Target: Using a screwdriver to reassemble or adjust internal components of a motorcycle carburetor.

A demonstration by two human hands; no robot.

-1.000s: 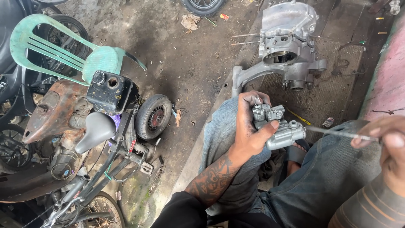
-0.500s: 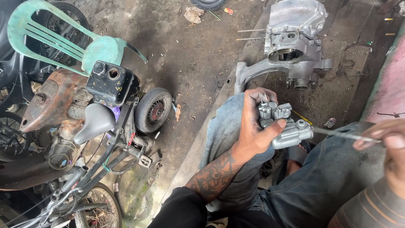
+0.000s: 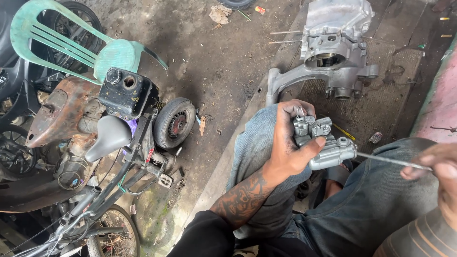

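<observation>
While the left hand (image 3: 288, 152) wraps around a small grey metal carburetor (image 3: 321, 143), its fingers (image 3: 291, 110) curl tight over the top of the part and the thumb presses along its near side, so the piece is clamped firmly in the palm. The carburetor sits above the person's denim-clad knee (image 3: 259, 147), held up off the lap. From the carburetor's right end a thin metal rod (image 3: 388, 161) runs out sideways; its tip meets the round port on that end, though whether it goes inside cannot be told. The right hand (image 3: 440, 173), at the far right of the carburetor and partly cut off by the picture's edge, pinches the other end of the rod between thumb and fingertips pressed together.

Beyond the carburetor, on a ribbed mat (image 3: 381, 102) on the ground, lies a large bare aluminium engine casing (image 3: 333, 43) with a long arm reaching toward the knee. Well to the left of the carburetor stands a stripped small motorbike frame (image 3: 119, 143) with a grey saddle (image 3: 107, 135), a black box-shaped tank (image 3: 124, 93) and a small tyre (image 3: 175, 123) beside it. Farther left again leans a green plastic chair (image 3: 71, 43), and a rusty brown body panel (image 3: 59, 114) lies just below it on the dirty concrete floor (image 3: 209, 62).
</observation>
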